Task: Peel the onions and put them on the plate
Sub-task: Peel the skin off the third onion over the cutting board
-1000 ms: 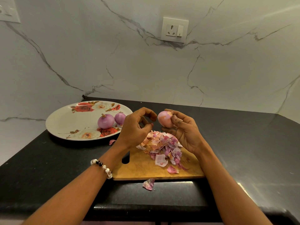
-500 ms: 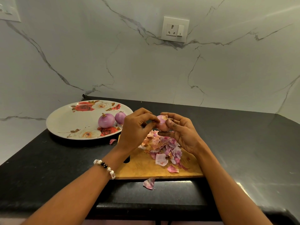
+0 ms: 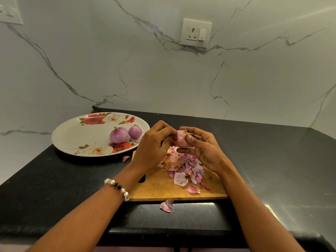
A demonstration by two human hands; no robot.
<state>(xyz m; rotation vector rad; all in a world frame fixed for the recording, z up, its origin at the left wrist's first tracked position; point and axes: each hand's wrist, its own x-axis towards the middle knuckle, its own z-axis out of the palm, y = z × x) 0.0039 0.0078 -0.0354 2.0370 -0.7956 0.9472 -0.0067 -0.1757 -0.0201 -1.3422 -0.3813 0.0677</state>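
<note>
Mid-peel on a third onion (image 3: 181, 140), held in the air above the wooden board (image 3: 158, 190) that lies at the front edge of the worktop (image 3: 54, 179). Right hand (image 3: 203, 150) cradling the bulb, fingers curled round its far and lower side, thumb pressed on the near face. Left hand (image 3: 152, 148) closed against the bulb's left side, fingertips apparently pinching at skin there; the pinch itself hidden behind the knuckles. A scrap of dry papery skin left on the crown, so peeling judged unfinished.

Two peeled onions (image 3: 125, 134) already resting on the floral plate (image 3: 72, 135) toward the back left corner of the worktop, touching or nearly so. Heap of peels (image 3: 183, 166) on the board under the hands, one stray piece (image 3: 166, 206) off the board's front edge.

Next, by judgement: strip off the last flakes at the crown, then carry the bulb left to the plate beside the other two.

No brand, label or readable writing anywhere; only rose decoration on the plate and an unmarked wall socket (image 3: 196, 32).
</note>
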